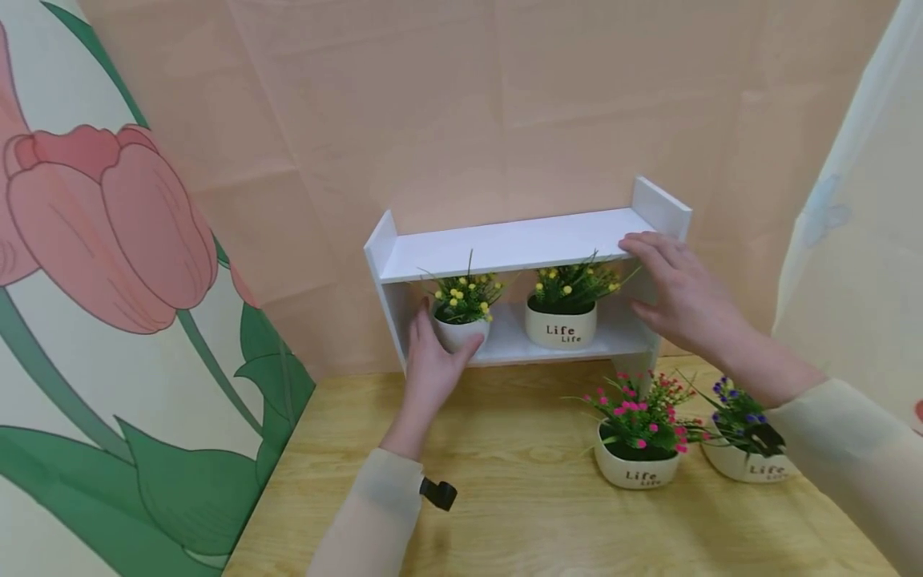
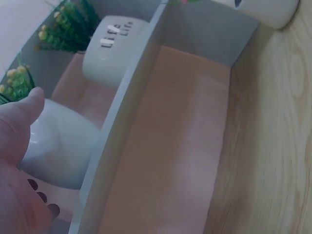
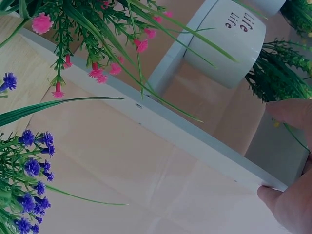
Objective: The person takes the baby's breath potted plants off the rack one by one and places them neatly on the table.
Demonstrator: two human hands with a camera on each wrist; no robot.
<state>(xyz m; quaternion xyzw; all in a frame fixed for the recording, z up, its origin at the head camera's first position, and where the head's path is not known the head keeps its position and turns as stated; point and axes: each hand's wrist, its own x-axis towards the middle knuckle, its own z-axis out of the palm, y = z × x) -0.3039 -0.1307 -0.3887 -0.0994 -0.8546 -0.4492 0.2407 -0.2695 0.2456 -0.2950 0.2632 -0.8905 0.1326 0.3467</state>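
On the lower board of a white two-tier shelf (image 1: 519, 240) stand two cream pots of yellow artificial flowers. My left hand (image 1: 435, 353) holds the left flower pot (image 1: 461, 335), thumb at its front and fingers around its left side. In the left wrist view the thumb lies against this pot (image 2: 61, 144). The right flower pot (image 1: 561, 324), printed "Life", stands beside it. My right hand (image 1: 681, 288) grips the shelf's right end, fingers over the upper board and thumb lower down. The right wrist view shows its digits on either side of the side panel (image 3: 204, 148).
A pot of pink flowers (image 1: 634, 469) stands on the wooden table (image 1: 497, 465) before the shelf's right end. Right of it is a pot of blue flowers (image 1: 746, 461), partly behind my right forearm. A pinkish cloth backdrop (image 1: 505, 104) hangs behind the shelf.
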